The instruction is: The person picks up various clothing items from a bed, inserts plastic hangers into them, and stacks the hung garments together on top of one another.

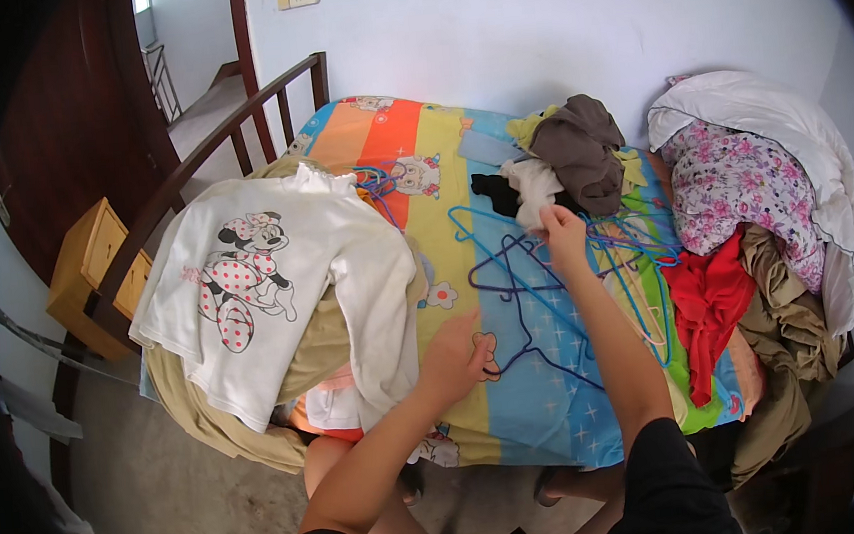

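Observation:
My right hand (pixel 566 241) pinches the edge of a white cloth garment (pixel 533 183) at the front of a clothes pile. Under that forearm lie several plastic hangers, among them a light blue hanger (pixel 501 253) and a dark purple hanger (pixel 507 287). My left hand (pixel 453 359) is blurred over the yellow stripe of the bedsheet (pixel 454 415), with nothing visible in it. Close to its thumb is the hook of a dark blue hanger (pixel 527 349). Left of it a white long-sleeved top (pixel 319 238) with a cartoon mouse print is spread over other clothes.
A grey-brown garment (pixel 579 149) tops the pile by the wall. Red cloth (pixel 708 305), khaki clothing (pixel 776 307) and a floral pillow (pixel 736 182) lie at the right. A dark bed rail (pixel 239 120) and a wooden cabinet (pixel 96 270) stand at the left.

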A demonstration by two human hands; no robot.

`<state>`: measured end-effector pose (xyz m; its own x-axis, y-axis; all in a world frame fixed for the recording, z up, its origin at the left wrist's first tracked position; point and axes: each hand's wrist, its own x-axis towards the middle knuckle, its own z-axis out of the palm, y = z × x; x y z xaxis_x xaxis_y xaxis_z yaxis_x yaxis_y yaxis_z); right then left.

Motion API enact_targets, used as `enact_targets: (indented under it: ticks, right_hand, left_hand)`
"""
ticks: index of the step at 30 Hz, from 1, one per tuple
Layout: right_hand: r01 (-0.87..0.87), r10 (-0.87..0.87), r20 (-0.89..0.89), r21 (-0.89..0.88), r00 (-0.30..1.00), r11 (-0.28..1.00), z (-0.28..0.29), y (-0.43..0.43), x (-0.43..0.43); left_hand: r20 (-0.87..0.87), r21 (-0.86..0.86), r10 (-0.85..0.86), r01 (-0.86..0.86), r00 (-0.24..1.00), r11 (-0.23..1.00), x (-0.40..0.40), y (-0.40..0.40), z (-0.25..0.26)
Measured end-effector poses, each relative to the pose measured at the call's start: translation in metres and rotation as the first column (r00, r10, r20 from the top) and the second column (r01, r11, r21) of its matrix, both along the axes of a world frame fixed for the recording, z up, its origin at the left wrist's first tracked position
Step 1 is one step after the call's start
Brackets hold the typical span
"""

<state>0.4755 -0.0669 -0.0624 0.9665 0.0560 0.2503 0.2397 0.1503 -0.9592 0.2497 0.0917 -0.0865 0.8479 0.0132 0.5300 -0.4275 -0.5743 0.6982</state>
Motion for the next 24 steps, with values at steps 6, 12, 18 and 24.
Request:
enact_targets:
  ticks: [6, 12, 18, 24]
  right_hand:
    - [-0.445, 0.436, -0.098, -0.288, 0.895, 0.848, 0.033, -0.028, -0.175]
    - [-0.705, 0.573, -0.417, -0.320, 0.705, 0.633, 0.052, -0.070, -0.255]
    - [-0.062, 0.136, 0.054, -0.683, 0.989, 0.728, 0.002, -0.133, -0.232]
    - [0.377, 0.012, 0.392, -0.893, 0.920, 0.248, -0.026, -0.147, -0.221]
  left_hand:
    - [0.194, -0.086, 0.137, -0.123, 0.971, 0.989, -0.018, -0.006, 0.028]
    - [0.239, 0.205, 0.042, -0.092, 0.970, 0.974, -0.032, -0.016, 0.018]
    - [0.181, 0.240, 0.082, -0.125, 0.980, 0.963, -0.042, -0.033, 0.012]
    - [0.212, 0.088, 0.163, -0.185, 0.964, 0.979, -0.042, -0.032, -0.013]
